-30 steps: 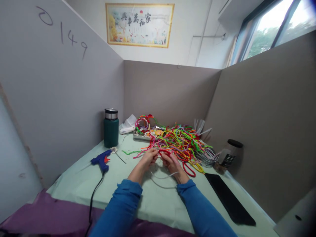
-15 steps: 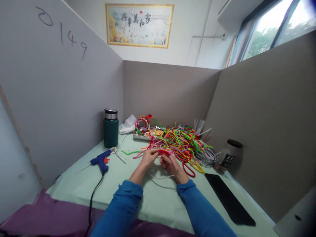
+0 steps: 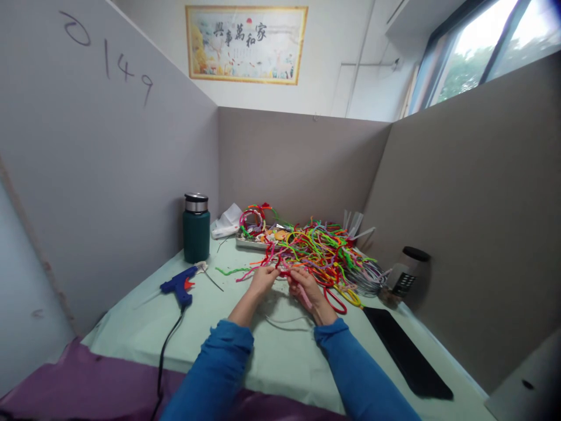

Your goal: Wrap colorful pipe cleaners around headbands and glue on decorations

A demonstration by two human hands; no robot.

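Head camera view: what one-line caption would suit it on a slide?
Two hands, left hand and right hand, pinch a red pipe cleaner before a colourful pile, glue gun lying nearby.

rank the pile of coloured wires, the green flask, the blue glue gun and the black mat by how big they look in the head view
1. pile of coloured wires
2. black mat, though it lies nearer the camera
3. green flask
4. blue glue gun, close to the flask, so that order is unsure

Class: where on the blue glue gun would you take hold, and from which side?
Grip the glue gun by its handle, the stub pointing toward the near edge where the black cord leaves. Come from the near side, probably with the left hand: the nozzle points away to the left, so fingers stay off it.
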